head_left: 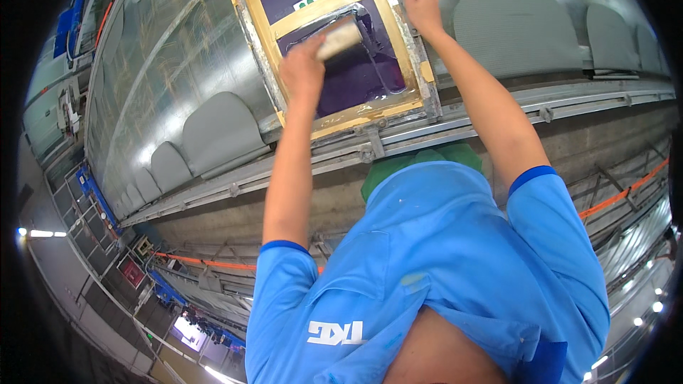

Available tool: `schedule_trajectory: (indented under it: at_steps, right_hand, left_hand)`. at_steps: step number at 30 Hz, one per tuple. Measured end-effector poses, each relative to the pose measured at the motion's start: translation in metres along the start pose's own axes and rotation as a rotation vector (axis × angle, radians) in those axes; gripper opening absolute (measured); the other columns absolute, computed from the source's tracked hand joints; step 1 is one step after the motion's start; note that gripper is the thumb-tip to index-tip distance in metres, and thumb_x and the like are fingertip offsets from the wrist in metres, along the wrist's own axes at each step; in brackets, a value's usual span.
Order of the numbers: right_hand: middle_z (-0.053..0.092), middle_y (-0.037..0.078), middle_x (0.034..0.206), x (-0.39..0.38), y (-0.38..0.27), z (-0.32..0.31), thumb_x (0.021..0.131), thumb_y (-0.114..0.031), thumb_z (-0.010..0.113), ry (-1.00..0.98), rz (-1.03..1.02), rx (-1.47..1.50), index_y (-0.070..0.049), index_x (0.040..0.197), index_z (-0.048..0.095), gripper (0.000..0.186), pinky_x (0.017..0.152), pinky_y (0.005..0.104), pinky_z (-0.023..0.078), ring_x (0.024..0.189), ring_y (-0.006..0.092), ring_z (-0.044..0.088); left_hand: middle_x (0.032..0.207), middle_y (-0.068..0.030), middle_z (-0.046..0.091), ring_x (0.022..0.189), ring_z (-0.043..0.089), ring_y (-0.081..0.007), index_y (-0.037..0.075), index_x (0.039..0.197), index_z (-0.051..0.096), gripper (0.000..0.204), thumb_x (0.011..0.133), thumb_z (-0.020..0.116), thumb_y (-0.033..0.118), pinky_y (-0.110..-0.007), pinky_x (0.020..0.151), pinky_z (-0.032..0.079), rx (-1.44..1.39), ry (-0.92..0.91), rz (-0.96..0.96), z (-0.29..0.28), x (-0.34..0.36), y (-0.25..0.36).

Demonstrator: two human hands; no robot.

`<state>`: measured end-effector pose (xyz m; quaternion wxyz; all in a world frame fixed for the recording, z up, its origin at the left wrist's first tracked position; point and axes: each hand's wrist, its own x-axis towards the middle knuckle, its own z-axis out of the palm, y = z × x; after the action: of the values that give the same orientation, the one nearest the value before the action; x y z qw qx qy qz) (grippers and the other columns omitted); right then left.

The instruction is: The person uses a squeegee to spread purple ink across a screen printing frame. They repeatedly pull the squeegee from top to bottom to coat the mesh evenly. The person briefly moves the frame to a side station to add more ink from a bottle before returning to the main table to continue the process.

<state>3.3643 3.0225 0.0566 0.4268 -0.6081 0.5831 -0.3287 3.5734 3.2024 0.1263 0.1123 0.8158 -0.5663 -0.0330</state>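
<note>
A screen printing frame point(389, 109), edged with tan tape, lies flat on the long metal table in front of me. Its mesh point(377, 71) is dark purple, with wet, glossy ink smeared around the middle and lower right. My left hand point(303, 71) is closed on one end of a squeegee point(341, 38) with a pale handle, which lies across the mesh and is slightly blurred. At the far right edge of the frame, my right hand point(422, 8) grips the rim with bent fingers; its thumb is partly hidden. A strip of tape crosses the mesh beyond the squeegee.
Grey rounded panels point(516, 32) lie in a row on the table point(163, 43) on both sides of the frame. A metal rail point(320, 166) runs along the table's near edge, close to my body. Orange piping point(206, 263) runs behind on the left.
</note>
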Motion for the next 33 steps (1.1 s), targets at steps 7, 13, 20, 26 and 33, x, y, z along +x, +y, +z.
schedule_trajectory:
  at_steps: [7,13,20,26,33]
  right_hand:
    - [0.069,0.018,0.077,0.002,-0.002,-0.003,0.097,-0.034,0.054,-0.04,0.064,0.012,-0.02,0.112,0.068,0.025,0.075,0.0455,0.052,0.077,0.0372,0.068]
    - [0.068,0.019,0.075,0.006,-0.004,-0.004,0.097,-0.033,0.055,-0.028,0.07,0.03,-0.02,0.112,0.068,0.024,0.072,0.0454,0.051,0.075,0.0367,0.068]
    - [0.068,0.019,0.074,0.009,-0.004,-0.007,0.096,-0.031,0.055,-0.011,0.05,0.03,-0.019,0.11,0.068,0.023,0.071,0.0446,0.051,0.074,0.0363,0.067]
    - [0.069,0.021,0.078,0.011,-0.006,-0.006,0.097,-0.033,0.055,-0.013,0.069,0.025,-0.019,0.112,0.068,0.024,0.075,0.0465,0.051,0.079,0.0397,0.068]
    - [0.069,0.022,0.083,0.01,-0.014,-0.015,0.097,-0.032,0.054,-0.043,0.112,0.013,-0.018,0.111,0.068,0.024,0.077,0.048,0.052,0.083,0.0425,0.067]
  left_hand:
    - [0.128,0.0058,0.068,0.117,0.062,-0.0177,0.025,0.117,0.072,0.064,0.066,0.061,-0.013,-0.033,0.079,0.043,0.042,-0.054,0.126,-0.001,-0.143,0.024]
    - [0.121,0.0007,0.07,0.112,0.065,-0.0227,0.024,0.116,0.072,0.062,0.067,0.06,-0.012,-0.039,0.077,0.05,-0.007,0.04,0.168,0.0,-0.105,0.02]
    - [0.097,-0.0099,0.074,0.082,0.069,-0.0335,0.032,0.116,0.073,0.046,0.077,0.069,0.008,-0.042,0.075,0.055,-0.02,-0.148,-0.036,-0.014,0.046,-0.01]
    - [0.113,-0.0015,0.073,0.105,0.068,-0.0238,0.019,0.108,0.075,0.053,0.067,0.061,-0.01,-0.036,0.087,0.054,-0.046,-0.01,0.161,-0.001,-0.064,0.012]
    - [0.101,-0.0057,0.074,0.086,0.07,-0.0318,0.03,0.114,0.074,0.045,0.078,0.065,0.005,-0.041,0.075,0.055,-0.079,-0.101,-0.108,-0.01,0.026,0.001]
